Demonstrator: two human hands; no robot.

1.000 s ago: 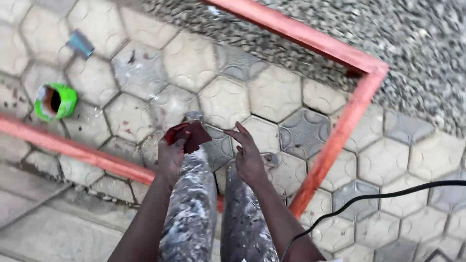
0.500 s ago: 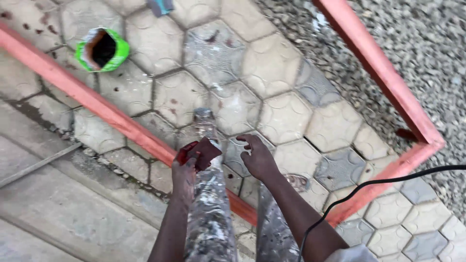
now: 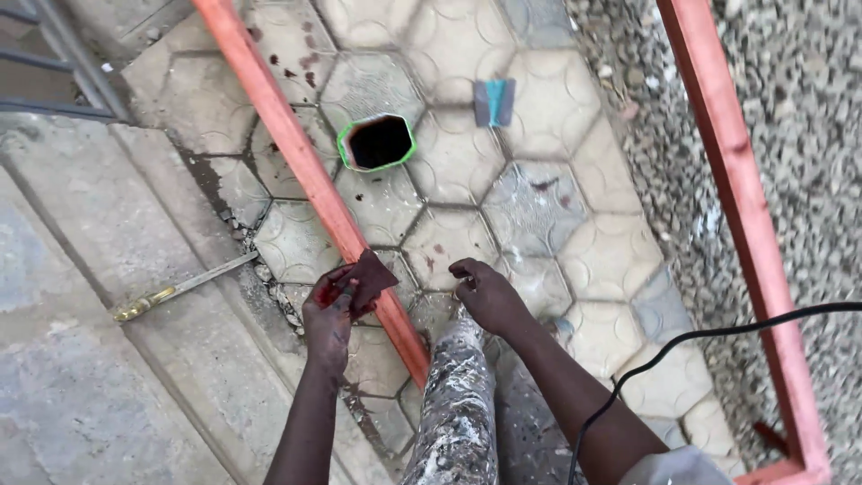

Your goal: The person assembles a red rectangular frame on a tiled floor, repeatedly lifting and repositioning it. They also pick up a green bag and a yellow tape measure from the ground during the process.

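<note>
A red-painted metal frame (image 3: 305, 171) is laid on hexagonal paving stones (image 3: 548, 216). Its left bar runs from the far left down towards the near centre, and its right bar (image 3: 732, 171) runs along the right side beside a gravel strip (image 3: 808, 108), ending in a corner at the near right. Between the two bars a wide stretch of paving is left open. To the left of the left bar a concrete slab (image 3: 99, 359) is seen, with a long yellow-handled tool (image 3: 180, 289) lying on it, well apart from the bar.

A small dark red rag (image 3: 364, 277) is pinched in the curled fingers of the left hand (image 3: 330, 314), just to the left of the left bar and touching it; whether it is flat or folded cannot be told. The right hand (image 3: 485, 292) is held just right of the same bar, fingers bent loosely inward, nothing visible in it. A paint-spattered trouser leg (image 3: 458, 404) lies between the forearms.

Farther away, a green-rimmed container (image 3: 379, 142) with a dark inside stands just right of the bar, and a small blue-grey scraper (image 3: 495, 101) lies beyond it. A black cable (image 3: 718, 334) crosses the near right.
</note>
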